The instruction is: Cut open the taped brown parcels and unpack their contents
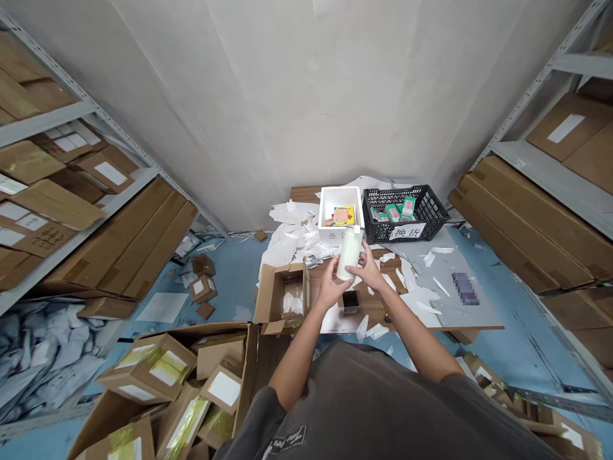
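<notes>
A pale, whitish-green bottle [350, 255] with a narrower white top stands nearly upright between my hands, above the table. My left hand [330, 283] is closed around its lower left side. From the right, my right hand [368, 268] grips it, thumb across the lower front. Below the bottle sits a small open box [350, 309] with a dark inside. An opened cardboard box [268, 300] with white paper in it stands left of my left hand. Behind the bottle are a white bin [326, 237] holding small colourful packs and a black crate [433, 214] holding green-and-pink boxes.
Torn white paper [282, 249] litters the wooden table [306, 194]. At lower left, a large carton [251, 364] is full of taped parcels. Shelves [129, 198] of cardboard boxes flank both sides. A blurred purple patch [465, 289] shows at the table's right.
</notes>
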